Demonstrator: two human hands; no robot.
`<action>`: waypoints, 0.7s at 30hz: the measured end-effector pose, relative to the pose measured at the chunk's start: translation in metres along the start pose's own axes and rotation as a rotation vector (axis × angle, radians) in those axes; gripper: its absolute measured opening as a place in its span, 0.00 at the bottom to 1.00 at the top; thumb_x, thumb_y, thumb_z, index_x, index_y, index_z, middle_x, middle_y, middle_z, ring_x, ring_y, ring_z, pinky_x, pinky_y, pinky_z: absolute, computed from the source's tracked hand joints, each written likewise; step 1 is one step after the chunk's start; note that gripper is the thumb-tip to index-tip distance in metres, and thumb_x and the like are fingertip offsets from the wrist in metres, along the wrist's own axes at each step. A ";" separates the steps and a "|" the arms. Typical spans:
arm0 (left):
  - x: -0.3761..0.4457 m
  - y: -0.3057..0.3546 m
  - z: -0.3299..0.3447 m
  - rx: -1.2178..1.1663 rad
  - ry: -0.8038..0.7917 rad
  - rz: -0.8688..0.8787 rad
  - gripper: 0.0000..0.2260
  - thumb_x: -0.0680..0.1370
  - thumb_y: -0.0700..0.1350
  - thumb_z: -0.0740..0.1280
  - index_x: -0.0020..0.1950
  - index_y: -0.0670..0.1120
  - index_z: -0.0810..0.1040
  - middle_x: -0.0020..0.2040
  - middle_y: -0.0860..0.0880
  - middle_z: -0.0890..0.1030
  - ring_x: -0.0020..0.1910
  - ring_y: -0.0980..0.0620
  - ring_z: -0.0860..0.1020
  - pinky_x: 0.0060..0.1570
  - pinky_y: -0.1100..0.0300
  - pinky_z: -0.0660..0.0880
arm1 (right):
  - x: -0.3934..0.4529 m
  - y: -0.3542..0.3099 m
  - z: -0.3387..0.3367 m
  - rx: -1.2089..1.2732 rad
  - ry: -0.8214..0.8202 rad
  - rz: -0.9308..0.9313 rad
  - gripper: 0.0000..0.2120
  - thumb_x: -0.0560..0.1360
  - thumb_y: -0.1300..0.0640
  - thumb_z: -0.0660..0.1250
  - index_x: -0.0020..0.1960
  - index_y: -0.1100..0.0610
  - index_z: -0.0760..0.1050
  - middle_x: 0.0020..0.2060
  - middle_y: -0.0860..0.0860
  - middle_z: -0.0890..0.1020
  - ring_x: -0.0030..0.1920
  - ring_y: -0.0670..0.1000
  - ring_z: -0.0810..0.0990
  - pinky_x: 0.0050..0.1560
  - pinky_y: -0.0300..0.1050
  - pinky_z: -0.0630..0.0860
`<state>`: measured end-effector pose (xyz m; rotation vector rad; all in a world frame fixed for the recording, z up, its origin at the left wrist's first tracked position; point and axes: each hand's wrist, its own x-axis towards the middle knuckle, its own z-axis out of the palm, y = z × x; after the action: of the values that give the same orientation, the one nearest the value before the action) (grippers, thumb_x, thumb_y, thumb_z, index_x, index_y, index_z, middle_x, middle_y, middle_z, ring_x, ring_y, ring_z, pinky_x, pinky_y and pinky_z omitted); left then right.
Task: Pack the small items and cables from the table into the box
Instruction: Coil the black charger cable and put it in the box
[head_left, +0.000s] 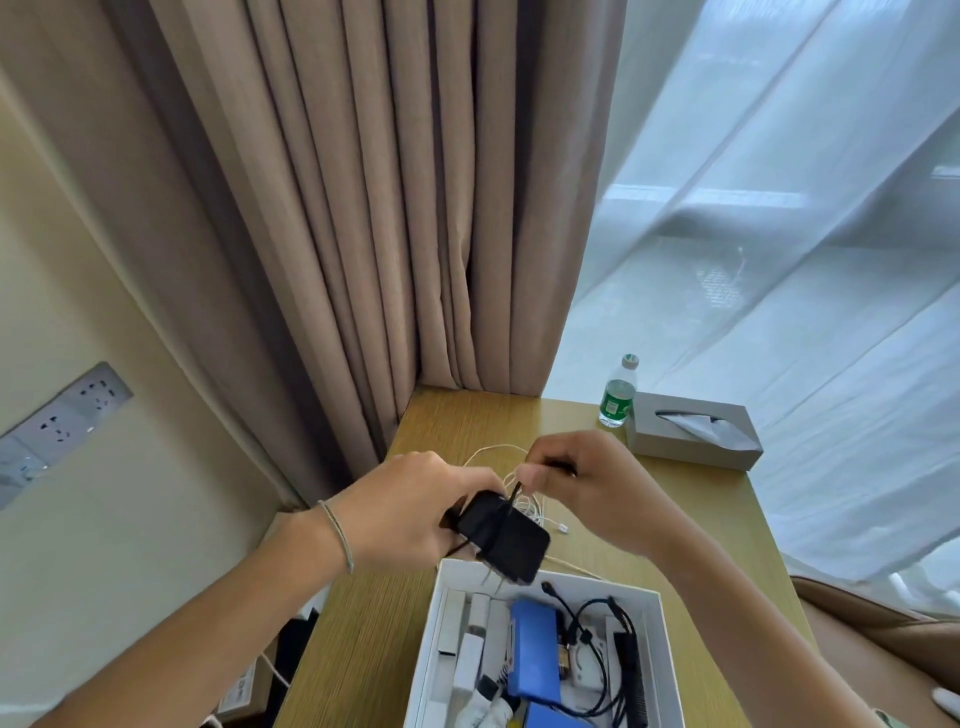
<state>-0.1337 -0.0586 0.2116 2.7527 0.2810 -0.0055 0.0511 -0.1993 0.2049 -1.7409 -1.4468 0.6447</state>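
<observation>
Hands: both raised above the far edge of the box, close together over the tabletop (675, 525).
Left hand (410, 512): closed around one end of a black adapter (506, 538); a thin cord bracelet (337, 535) sits on the wrist.
Right hand (582, 488): fingers pinched on a thin black cable (515, 491) that runs down onto the adapter.
Black adapter: held in the air, tilted, its lower end just over the box's far wall.
White cable (540, 512): loose loops lying on the tabletop behind the hands, with a small plug end showing beside the adapter.
Box (670, 649): white, open, on the near part of the tabletop; it holds blue flat packs (535, 654), white sticks along the left side, and a coiled black cord (597, 649).
Far corner: green-labelled bottle (618, 392) upright, just beside a grey tissue box (693, 431).
Background: beige curtain (363, 208), sheer curtain at right, wall sockets (62, 421) at left.
</observation>
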 end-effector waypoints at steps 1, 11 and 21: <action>-0.001 0.002 -0.001 -0.129 -0.024 0.009 0.22 0.74 0.45 0.75 0.63 0.61 0.74 0.39 0.62 0.81 0.36 0.64 0.77 0.38 0.71 0.69 | 0.002 0.006 -0.001 0.090 0.003 0.008 0.12 0.80 0.53 0.68 0.39 0.53 0.80 0.30 0.51 0.78 0.32 0.48 0.71 0.36 0.42 0.68; 0.001 0.001 0.004 -0.732 0.246 -0.031 0.22 0.71 0.44 0.78 0.62 0.56 0.78 0.47 0.50 0.87 0.49 0.50 0.85 0.52 0.53 0.82 | -0.021 0.033 0.064 0.733 0.102 0.286 0.19 0.86 0.55 0.55 0.41 0.61 0.75 0.25 0.49 0.74 0.22 0.45 0.65 0.23 0.36 0.62; 0.002 -0.022 0.015 -0.001 0.171 -0.368 0.15 0.69 0.50 0.77 0.51 0.56 0.77 0.39 0.58 0.81 0.40 0.55 0.80 0.38 0.57 0.78 | -0.049 0.004 0.060 -0.067 -0.203 0.155 0.14 0.83 0.52 0.58 0.41 0.45 0.75 0.29 0.46 0.74 0.26 0.43 0.67 0.29 0.40 0.65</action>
<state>-0.1352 -0.0433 0.1899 2.6625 0.8279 0.1334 -0.0042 -0.2330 0.1626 -1.8985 -1.4935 0.8855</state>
